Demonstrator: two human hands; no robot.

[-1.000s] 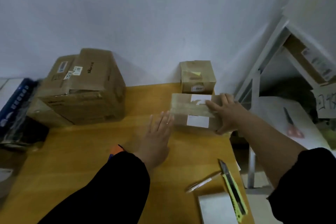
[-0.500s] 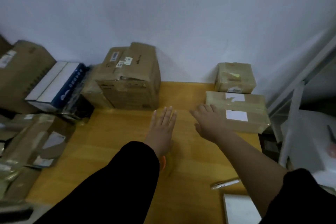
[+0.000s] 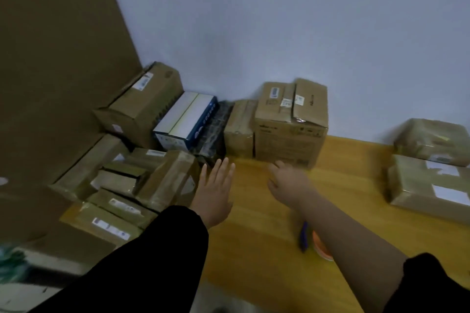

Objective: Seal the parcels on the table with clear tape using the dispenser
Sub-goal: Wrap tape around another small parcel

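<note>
Parcels crowd the wooden table (image 3: 356, 157): a large cardboard box (image 3: 290, 132) against the wall, two taped parcels (image 3: 429, 180) at the right edge, a pile of smaller ones (image 3: 132, 185) at left. Both hands hover empty, the left hand (image 3: 216, 193) with fingers spread, the right hand (image 3: 287, 183) blurred and loosely open. An orange tape dispenser (image 3: 321, 246) lies under the right forearm.

Plain pale wall (image 3: 279, 20) behind, unmarked and evenly but dimly lit. Large brown panel (image 3: 50, 58) leans at far left, meeting the wall. Yellow wood-grain surface (image 3: 254, 249) below, bare part showing slight glare.
</note>
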